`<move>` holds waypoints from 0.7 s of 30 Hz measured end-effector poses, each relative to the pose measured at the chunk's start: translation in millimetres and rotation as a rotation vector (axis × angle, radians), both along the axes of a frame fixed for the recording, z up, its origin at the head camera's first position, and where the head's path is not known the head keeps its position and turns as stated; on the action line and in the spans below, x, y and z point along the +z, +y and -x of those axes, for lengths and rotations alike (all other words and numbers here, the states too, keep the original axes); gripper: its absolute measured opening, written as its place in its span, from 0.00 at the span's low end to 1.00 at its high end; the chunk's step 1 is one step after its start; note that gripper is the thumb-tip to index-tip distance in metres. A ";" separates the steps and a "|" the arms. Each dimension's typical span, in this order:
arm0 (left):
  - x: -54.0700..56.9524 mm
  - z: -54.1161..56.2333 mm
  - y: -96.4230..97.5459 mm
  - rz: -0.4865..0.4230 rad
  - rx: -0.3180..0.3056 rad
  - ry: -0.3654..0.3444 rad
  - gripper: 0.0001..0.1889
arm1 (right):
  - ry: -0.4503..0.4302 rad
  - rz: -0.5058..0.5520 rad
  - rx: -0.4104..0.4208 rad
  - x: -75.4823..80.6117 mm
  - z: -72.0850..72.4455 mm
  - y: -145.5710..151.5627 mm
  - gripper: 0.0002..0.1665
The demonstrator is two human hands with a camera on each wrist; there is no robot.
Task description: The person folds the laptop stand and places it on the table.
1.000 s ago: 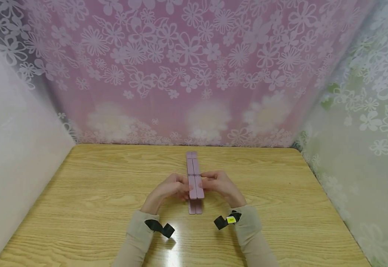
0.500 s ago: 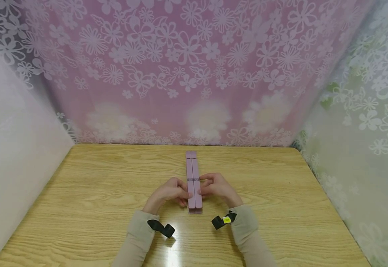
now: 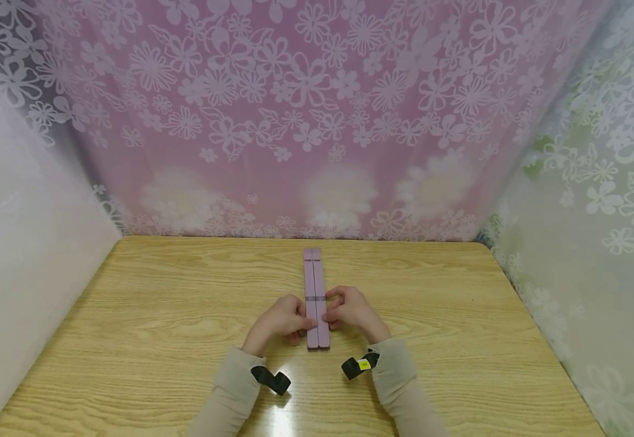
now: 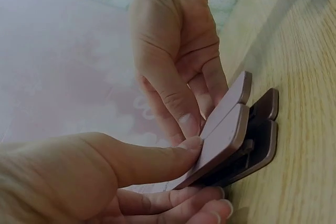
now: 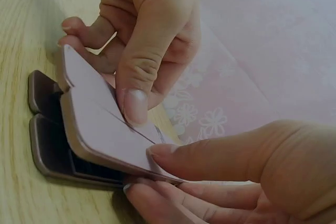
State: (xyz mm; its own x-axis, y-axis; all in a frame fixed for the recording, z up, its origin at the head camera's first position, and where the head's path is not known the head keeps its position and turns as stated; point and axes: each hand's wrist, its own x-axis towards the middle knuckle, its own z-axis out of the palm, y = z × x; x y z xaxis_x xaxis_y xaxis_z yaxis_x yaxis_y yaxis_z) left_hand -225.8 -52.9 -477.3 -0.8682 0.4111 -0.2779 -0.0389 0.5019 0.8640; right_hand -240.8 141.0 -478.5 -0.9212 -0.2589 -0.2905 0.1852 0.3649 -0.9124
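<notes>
A pair of long pink hinged bars (image 3: 314, 280) lies side by side on the table, pointing away from me. Each has a pink upper plate (image 5: 100, 119) over a dark lower plate (image 5: 50, 153), with a narrow wedge-shaped gap at the near end. My left hand (image 3: 284, 314) pinches the left bar, thumb (image 4: 163, 162) on top and fingers low along its side. From the right, my right hand (image 3: 354, 309) pinches the other bar the same way, thumb (image 5: 210, 158) on the upper plate. A dark grey printed band (image 3: 315, 298) crosses both bars near the hands.
The wood-grain table (image 3: 185, 267) spreads on both sides of the bars. Behind it hangs a pink flowered curtain (image 3: 295, 182), with pale curtains to left and right. Black wrist straps (image 3: 271, 380) stick out from both beige sleeves (image 3: 235, 388).
The raised near ends of the upper plates have come down toward the lower plates, nearly meeting them. Both hands have lowered with them and drawn slightly nearer.
</notes>
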 end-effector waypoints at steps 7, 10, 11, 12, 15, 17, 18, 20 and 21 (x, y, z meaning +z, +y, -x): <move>1.1 -0.6 0.2 0.004 0.002 0.004 0.15 | 0.058 -0.127 -0.024 1.2 -2.4 -5.8 0.29; 1.7 -1.2 0.5 0.012 0.006 0.013 0.15 | 0.091 -0.175 -0.004 3.0 -3.9 -6.8 0.28; 1.4 -1.3 0.7 0.016 0.009 0.013 0.15 | 0.100 -0.185 0.002 3.6 -4.3 -7.1 0.27; 0.7 -1.3 0.9 0.026 0.011 0.018 0.16 | 0.103 -0.194 0.008 4.0 -4.7 -7.3 0.27; -2.2 -0.8 1.7 0.048 0.018 0.024 0.16 | 0.109 -0.210 0.024 4.4 -5.6 -7.7 0.27; -3.5 -0.5 2.2 0.058 0.023 0.026 0.17 | 0.117 -0.217 0.033 3.7 -5.5 -7.6 0.26; -3.8 -0.5 2.3 0.061 0.025 0.027 0.17 | 0.122 -0.221 0.037 3.2 -5.3 -7.5 0.26; -3.5 -0.5 2.3 0.057 0.031 0.020 0.16 | 0.122 -0.224 0.036 2.0 -4.6 -7.4 0.26; -3.3 -0.5 2.1 0.052 0.033 0.016 0.16 | 0.123 -0.223 0.036 1.5 -4.1 -7.3 0.25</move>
State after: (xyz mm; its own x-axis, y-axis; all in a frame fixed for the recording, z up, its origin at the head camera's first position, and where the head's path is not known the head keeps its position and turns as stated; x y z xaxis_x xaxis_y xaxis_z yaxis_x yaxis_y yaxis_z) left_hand -225.3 -50.8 -480.7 -0.8859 0.3672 -0.2835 -0.0424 0.5445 0.8377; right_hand -236.7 133.8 -477.0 -0.9445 -0.2338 -0.2309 0.0616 0.5642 -0.8233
